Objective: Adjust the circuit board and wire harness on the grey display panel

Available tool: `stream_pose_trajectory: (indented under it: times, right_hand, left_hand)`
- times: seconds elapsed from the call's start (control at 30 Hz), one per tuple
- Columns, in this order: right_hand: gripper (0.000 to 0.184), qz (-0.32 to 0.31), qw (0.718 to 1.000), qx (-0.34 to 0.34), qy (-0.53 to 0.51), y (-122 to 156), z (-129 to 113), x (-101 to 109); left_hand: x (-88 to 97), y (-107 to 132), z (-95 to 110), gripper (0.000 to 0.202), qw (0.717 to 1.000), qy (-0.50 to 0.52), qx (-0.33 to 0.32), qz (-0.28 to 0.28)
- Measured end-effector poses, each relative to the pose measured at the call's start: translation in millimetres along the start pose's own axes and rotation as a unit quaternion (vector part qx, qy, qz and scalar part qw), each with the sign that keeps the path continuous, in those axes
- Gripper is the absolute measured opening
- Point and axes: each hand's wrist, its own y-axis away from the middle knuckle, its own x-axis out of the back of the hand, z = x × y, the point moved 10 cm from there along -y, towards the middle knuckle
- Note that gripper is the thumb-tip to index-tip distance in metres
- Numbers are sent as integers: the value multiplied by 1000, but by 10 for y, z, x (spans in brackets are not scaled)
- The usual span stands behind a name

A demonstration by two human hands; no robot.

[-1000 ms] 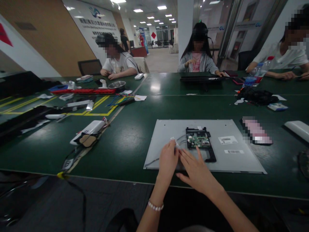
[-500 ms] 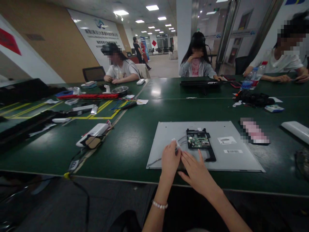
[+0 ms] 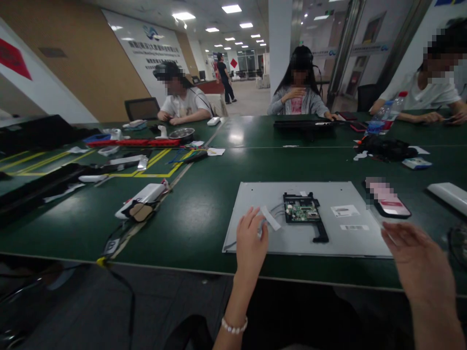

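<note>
A flat grey panel (image 3: 251,197) lies near the front edge of the table, with a green circuit board in a black frame (image 3: 302,210) on it. Grey cables (image 3: 279,208) lead left from the board, and a white strip of tape (image 3: 270,218) lies over them. My left hand (image 3: 252,238) is over the panel's left part beside the tape, thumb and fingers apart; whether it touches the cable is hidden. To the right of the panel's front corner is my right hand (image 3: 419,257), open, holding nothing and slightly blurred.
A phone (image 3: 388,198) lies right of the panel, near a white object (image 3: 448,197). On the left are a white battery-like pack (image 3: 144,200) with cables and a long black piece (image 3: 62,182). Bottles (image 3: 394,113) stand back right. Several people sit across the table (image 3: 197,194).
My right hand has left my left hand and moved right, off the panel. My left hand's fingers have spread, and the white tape strip now shows. A person in the background has walked on.
</note>
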Motion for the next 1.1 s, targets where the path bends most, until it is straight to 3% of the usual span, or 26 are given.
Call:
stream_pose_trajectory:
  times: [0.1, 0.2, 0.3, 0.47, 0.7, 0.93, 1.1]
  right_hand:
    - [41, -33, 991, -55, 115, 31, 240, 101]
    - [45, -98, 940, -24, 327, -61, 438, 136]
    - [50, -128, 920, 4, 370, -219, 686, 154]
    - [51, -153, 923, -23, 352, -336, 972, 46]
    - [50, -134, 928, -49, 344, -236, 833, -46]
    - [53, -165, 927, -3, 336, -37, 549, -506]
    - [51, -252, 903, 69, 340, 22, 502, -793]
  left_hand:
    - [-36, 82, 180, 20, 1000, -18, -18, -19]
    - [-178, 204, 391, 22, 998, -17, -27, -47]
    - [-415, 326, 660, 24, 995, 8, -49, -89]
    - [-768, 461, 1040, 34, 986, 27, -89, -135]
    - [-983, 614, 1290, 33, 974, -24, -161, -159]
    - [-1022, 631, 1280, 39, 968, -65, -159, -182]
    - [-1010, 633, 1239, 44, 968, -58, -149, -192]
